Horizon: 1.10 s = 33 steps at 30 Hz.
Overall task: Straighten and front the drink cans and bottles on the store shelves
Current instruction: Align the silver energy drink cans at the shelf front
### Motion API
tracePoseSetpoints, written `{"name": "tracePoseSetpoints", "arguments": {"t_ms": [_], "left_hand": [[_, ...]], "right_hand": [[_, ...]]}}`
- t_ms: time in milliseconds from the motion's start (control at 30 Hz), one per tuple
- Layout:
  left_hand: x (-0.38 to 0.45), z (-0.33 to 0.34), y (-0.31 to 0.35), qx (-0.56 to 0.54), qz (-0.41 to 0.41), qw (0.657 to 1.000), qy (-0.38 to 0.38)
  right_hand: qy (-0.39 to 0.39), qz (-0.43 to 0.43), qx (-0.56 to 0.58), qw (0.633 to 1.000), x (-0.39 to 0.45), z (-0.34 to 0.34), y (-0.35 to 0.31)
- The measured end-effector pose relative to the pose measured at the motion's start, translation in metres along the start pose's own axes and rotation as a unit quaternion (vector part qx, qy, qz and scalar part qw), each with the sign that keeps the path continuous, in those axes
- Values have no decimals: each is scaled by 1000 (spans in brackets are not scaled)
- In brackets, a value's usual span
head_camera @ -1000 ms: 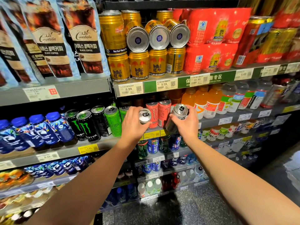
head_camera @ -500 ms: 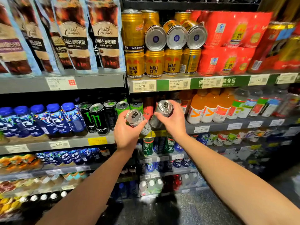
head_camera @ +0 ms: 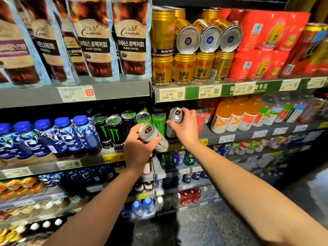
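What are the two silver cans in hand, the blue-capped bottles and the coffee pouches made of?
Silver can in the left hand and silver can in the right hand: likely aluminium, bright metal lids with pull tabs. Blue-capped bottles: probably plastic under glossy printed sleeves, with moulded caps. Coffee pouches: flexible glossy film, edges creased; laminate type unclear.

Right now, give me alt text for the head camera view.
Each hand grips a silver can before a store drink shelf: the left hand tilts its silver can, the right hand holds another can beside green cans.
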<state>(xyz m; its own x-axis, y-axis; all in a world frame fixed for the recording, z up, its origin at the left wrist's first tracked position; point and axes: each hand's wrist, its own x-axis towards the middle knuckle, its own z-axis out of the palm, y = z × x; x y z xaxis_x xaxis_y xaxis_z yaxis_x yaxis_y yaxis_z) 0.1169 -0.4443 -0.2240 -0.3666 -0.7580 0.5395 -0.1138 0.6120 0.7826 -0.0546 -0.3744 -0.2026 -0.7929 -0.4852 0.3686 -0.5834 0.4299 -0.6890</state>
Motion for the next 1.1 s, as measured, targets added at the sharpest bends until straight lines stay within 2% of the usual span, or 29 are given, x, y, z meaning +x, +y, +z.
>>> {"name": "tracePoseSetpoints", "arguments": {"t_ms": [100,200,300,433,633,767,933,1100], "left_hand": [[3,-3,-10,-19,9,999,-40],[4,-5,-15,-89,-44,993,-72],[8,-8,-20,-107,-70,986,-109],[11,-12,-24,-112,-68,983,-129],[11,-3,-20,-128,-57,978,-153],[7,16,-9,-136,-59,974,-171],[-1,43,4,-132,-64,972,-184],[-7,72,15,-141,-81,971,-176]], "right_hand": [[-3,34,-31,999,0,6,-4],[4,38,-38,999,-2,11,-9],[13,31,-45,998,-5,19,-13],[32,51,3,998,-12,21,-17],[119,73,49,989,-22,-3,-11],[159,101,37,981,-23,-30,9],[142,153,46,977,-15,-62,45],[132,119,18,984,-3,-77,65]]}}
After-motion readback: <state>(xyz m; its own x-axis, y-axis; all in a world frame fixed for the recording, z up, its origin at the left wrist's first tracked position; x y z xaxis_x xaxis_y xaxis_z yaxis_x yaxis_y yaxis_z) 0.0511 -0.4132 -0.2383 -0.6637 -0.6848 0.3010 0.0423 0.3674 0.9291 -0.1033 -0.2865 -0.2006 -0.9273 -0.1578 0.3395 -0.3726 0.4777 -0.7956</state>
